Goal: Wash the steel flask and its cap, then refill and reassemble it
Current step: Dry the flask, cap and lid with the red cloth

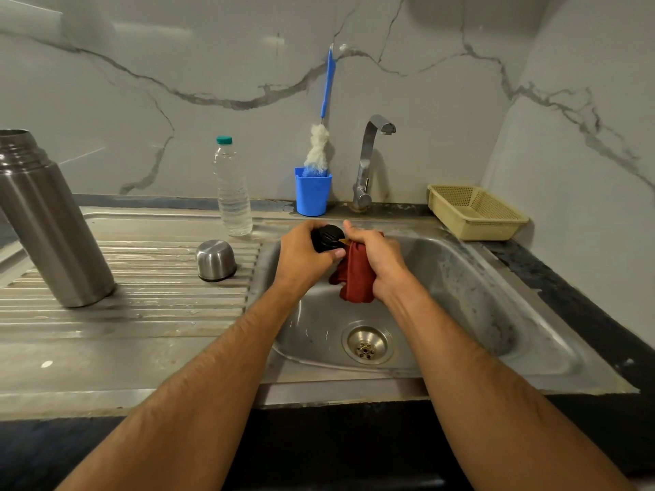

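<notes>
over sink (531, 352), unlabelled black stopper (328, 237)

Silver steel flask (49, 221) at the left, black stopper (328, 237) and dark red cloth (356, 274) mid-frame, blue cup (312, 193) and brush handle (328, 83), teal-capped clear bottle (232, 189), apparently beige mesh basket (476, 212), grey-veined white marble wall (177, 65).

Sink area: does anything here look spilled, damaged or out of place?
Nothing is spilled or broken. The steel flask stands open on the drainboard, and its steel cup lies upside down nearby; that suits washing.
</notes>
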